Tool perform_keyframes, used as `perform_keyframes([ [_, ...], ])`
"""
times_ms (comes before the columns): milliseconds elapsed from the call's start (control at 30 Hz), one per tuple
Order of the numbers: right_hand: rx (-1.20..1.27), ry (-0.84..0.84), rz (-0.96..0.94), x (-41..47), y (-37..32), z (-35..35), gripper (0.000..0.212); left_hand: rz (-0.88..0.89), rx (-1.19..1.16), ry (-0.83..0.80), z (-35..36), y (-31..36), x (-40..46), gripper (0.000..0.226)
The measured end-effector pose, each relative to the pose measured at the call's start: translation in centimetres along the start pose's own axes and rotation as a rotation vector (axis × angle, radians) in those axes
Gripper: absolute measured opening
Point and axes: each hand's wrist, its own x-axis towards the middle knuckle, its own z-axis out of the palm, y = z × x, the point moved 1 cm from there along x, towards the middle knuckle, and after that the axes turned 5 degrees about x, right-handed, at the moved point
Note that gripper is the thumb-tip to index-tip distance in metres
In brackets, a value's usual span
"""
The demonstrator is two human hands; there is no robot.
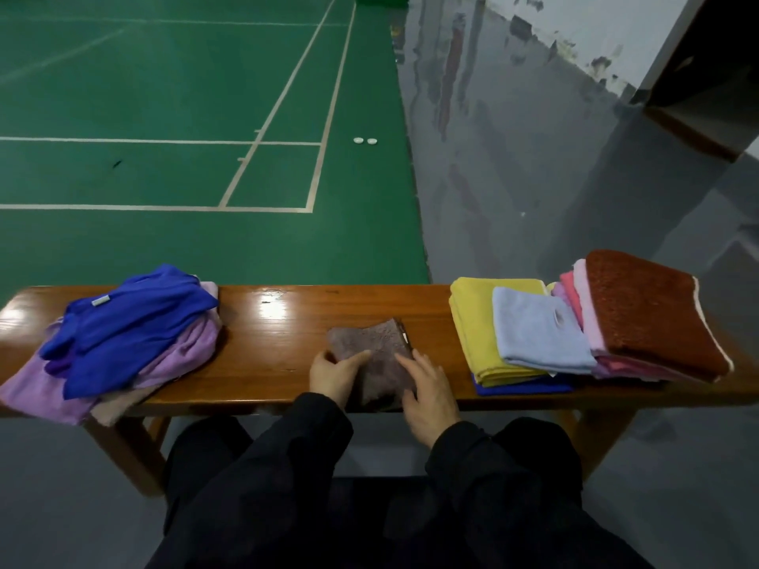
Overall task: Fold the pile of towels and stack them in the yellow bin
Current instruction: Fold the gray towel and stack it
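Grey floor runs under a long wooden bench [267, 322], and a person in dark sleeves sits at its near edge with two hands on one folded mauve-brown towel [371, 355] lying at the middle of the bench. Left hand [334, 373] pinches the towel's left edge, thumb over the cloth; right hand [427, 394] lies flat on it with its fingers nearly straight. Toward the bench's left end sits one loose heap of unfolded towels [123, 338], blue ones on top of lilac ones, some hanging over the near edge. Toward the right end lie the folded ones: a yellow towel [476, 330] on a dark blue one [521, 388], a pale blue towel [538, 334] overlapping the yellow, and a rust-brown towel [649, 318] topping several pink and lilac ones. Beyond the far edge stretches a green court [164, 117] with white lines, where two small white discs [365, 140] lie side by side.
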Motion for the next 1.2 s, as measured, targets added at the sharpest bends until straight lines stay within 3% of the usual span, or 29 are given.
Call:
perform_keyframes([
  [67, 0.100, 0.000, 0.054, -0.1, -0.5, -0.5, 0.069, -0.039, 0.028, -0.112, 0.5, 0.6, -0.8, 0.050],
  [167, 0.160, 0.110, 0.118, 0.1, -0.8, -1.8, 0.049, 0.027, 0.006, -0.136, 0.6, 0.5, -1.2, 0.033],
  [300, -0.024, 0.150, 0.176, 0.4, -0.6, -2.8, 0.046, 0.126, 0.000, -0.074, 0.4, -0.2, -0.8, 0.046],
  [500, 0.032, 0.357, 0.144, -0.1, -1.3, -2.8, 0.031, 0.197, 0.085, -0.045, 0.2, -1.0, -0.2, 0.080],
  [567, -0.013, 0.341, 0.149, -0.4, -1.0, -2.5, 0.031, 0.218, 0.115, -0.036, 0.3, -1.2, 0.0, 0.085],
  [633, -0.100, 0.303, 0.157, -0.5, -0.5, -2.1, 0.037, 0.237, 0.166, -0.026, 0.4, -1.3, 0.1, 0.088],
  [767, -0.152, 0.264, 0.139, -0.1, -0.7, -1.8, 0.076, 0.257, 0.210, -0.040, 0.8, -1.2, -0.7, 0.089],
  [833, -0.091, 0.248, 0.166, 0.0, -1.0, -1.7, 0.081, 0.211, 0.185, -0.072, 0.8, -0.9, -1.5, 0.076],
  [933, 0.211, 0.219, 0.210, 0.1, -1.6, -1.9, 0.074, 0.125, 0.016, -0.289, 0.9, 0.8, -4.4, 0.035],
  [1000, 0.608, 0.100, 0.199, -0.2, -2.7, -2.7, 0.069, 0.144, -0.062, -0.431, 1.4, 2.8, -6.6, 0.027],
  [1067, 1.151, -0.077, 0.216, -0.8, -3.8, -3.8, 0.052, 0.183, -0.133, -0.519, 2.1, 5.0, -8.4, 0.028],
  [1133, 1.655, -0.263, 0.284, -1.5, -4.9, -5.2, 0.052, 0.188, -0.240, -0.634, 2.9, 7.3, -9.9, 0.040],
  [1200, 1.780, -0.256, 0.183, -1.9, -5.1, -7.2, 0.066, 0.151, -0.329, -0.753, 4.0, 9.2, -10.8, 0.056],
])
